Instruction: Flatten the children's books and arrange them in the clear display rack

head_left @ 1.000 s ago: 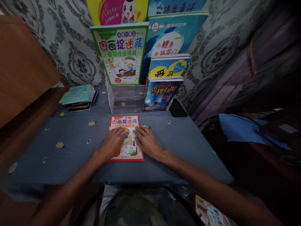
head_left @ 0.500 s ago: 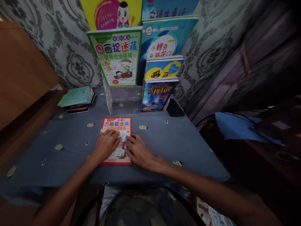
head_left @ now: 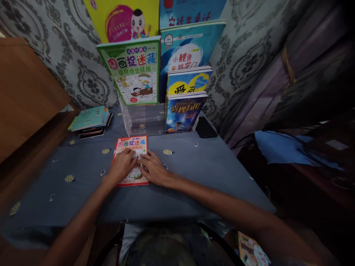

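A thin red-bordered picture book (head_left: 132,144) with Chinese title characters lies face up on the cloth-covered table (head_left: 194,199). My left hand (head_left: 122,165) lies palm down across the left and middle of its cover, fingers stretched out. From the right edge my right hand (head_left: 154,169) reaches over the cover, with its fingers apart and resting flat. The two hands' fingertips come close together over the cover picture, hiding part of it. Just beyond the book stands a clear acrylic rack (head_left: 141,128).
On the rack stand a green book (head_left: 138,74), a teal book (head_left: 185,55), a dark blue book (head_left: 183,114) and others. Behind left is a book stack (head_left: 90,120). A black phone (head_left: 206,127) lies right of the rack. Patterned curtains hang behind.
Both hands and the red book have shifted slightly away from me, closer to the rack, and the book is turned a little. The camera view has also moved a bit.
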`<state>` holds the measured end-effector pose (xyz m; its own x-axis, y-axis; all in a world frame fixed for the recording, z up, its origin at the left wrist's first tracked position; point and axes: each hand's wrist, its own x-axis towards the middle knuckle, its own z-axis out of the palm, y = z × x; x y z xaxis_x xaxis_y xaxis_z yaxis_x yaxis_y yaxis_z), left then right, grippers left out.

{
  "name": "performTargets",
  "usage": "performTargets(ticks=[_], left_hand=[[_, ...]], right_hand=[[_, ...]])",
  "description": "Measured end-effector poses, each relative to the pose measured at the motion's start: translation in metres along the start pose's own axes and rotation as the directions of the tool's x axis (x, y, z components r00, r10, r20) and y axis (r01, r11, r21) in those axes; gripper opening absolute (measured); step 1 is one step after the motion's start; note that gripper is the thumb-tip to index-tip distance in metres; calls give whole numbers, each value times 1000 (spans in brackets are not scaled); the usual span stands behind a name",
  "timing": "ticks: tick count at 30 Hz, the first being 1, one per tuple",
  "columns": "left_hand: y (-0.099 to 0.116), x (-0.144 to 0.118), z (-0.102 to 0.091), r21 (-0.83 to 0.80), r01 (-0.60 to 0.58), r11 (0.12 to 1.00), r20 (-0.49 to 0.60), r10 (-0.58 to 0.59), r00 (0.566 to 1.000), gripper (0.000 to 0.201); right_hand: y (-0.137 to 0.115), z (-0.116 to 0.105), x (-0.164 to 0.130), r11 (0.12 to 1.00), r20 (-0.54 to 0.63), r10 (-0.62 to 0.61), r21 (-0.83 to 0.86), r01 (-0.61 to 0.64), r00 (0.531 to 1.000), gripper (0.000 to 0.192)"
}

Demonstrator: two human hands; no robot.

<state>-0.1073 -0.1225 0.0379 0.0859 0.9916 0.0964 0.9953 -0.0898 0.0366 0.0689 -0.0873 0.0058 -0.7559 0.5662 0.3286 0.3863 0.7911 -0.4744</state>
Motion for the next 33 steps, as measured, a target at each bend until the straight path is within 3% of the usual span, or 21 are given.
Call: performTargets(ticks=[5, 9, 14, 19, 23, 28, 30, 33], left_hand=[[9, 6, -1, 99, 27, 995, -15, -26, 1000, 30], [24, 19, -3, 169, 95, 981, -8, -95, 995, 36], [50, 37, -3, 218, 174, 960, -30, -172, 985, 45], [65, 42, -5, 219, 177, 960, 18, -185, 983, 40], [55, 28, -8, 200, 92, 975, 118, -117, 986, 30], [27, -1, -12, 151, -108, 983, 177, 80, 981, 25], [22, -8, -14, 146, -122, 982, 177, 96, 980, 26], [28, -7, -15, 188, -51, 981, 177, 17, 984, 22]], right_hand=[[7, 0, -3, 996, -64, 47, 76, -42, 997, 22], [17, -4, -1, 975, -129, 153, 180, -129, 980, 21], [40, -11, 5, 897, -248, 378, 336, -287, 892, 23], [59, -13, 8, 768, -279, 500, 581, -270, 820, 21], [61, -13, 7, 729, -268, 520, 634, -258, 811, 19], [59, -12, 11, 762, -249, 504, 579, -289, 827, 20], [59, -12, 16, 785, -231, 486, 538, -306, 843, 20], [58, -11, 21, 812, -196, 459, 488, -320, 866, 20]])
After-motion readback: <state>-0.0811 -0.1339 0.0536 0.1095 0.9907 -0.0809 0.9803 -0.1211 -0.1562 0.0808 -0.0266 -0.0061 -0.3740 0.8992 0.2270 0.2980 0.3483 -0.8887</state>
